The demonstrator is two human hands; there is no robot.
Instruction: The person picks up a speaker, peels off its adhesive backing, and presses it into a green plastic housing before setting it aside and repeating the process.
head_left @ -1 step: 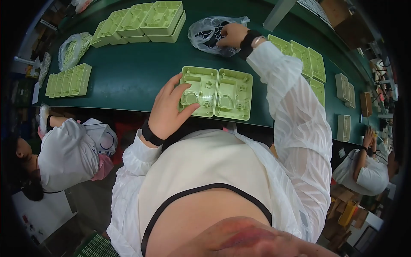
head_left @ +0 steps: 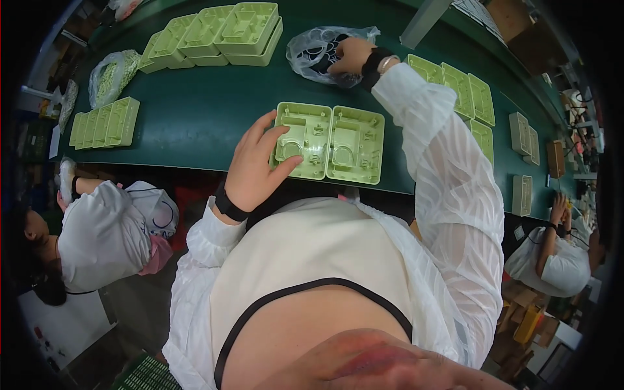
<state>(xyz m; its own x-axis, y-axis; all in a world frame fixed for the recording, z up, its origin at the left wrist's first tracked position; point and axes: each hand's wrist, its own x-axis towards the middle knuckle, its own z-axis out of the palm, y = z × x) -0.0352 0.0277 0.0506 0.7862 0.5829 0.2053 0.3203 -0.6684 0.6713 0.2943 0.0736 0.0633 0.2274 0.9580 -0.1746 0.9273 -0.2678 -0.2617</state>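
Centrally, two pale green trays (head_left: pixel 330 143) lie side by side near the front edge of a dark green table (head_left: pixel 188 123), open side up, with their inner ribs and round seats exposed. The wearer's left hand (head_left: pixel 260 162) reaches over the left edge of the left-hand tray, thumb and fingers spread apart. Farther back, the right hand (head_left: pixel 353 54) dips into an open clear bag (head_left: pixel 299 47) of dark parts (head_left: pixel 318 57); its fingertips are partly hidden, so I cannot tell whether they pinch anything. Around this, more green trays stand stacked at the back left (head_left: pixel 247 29), beside a bag of small pale pieces (head_left: pixel 117 75), and others are grouped to the right (head_left: pixel 457 88). A co-worker in white (head_left: pixel 104 234) sits at left.
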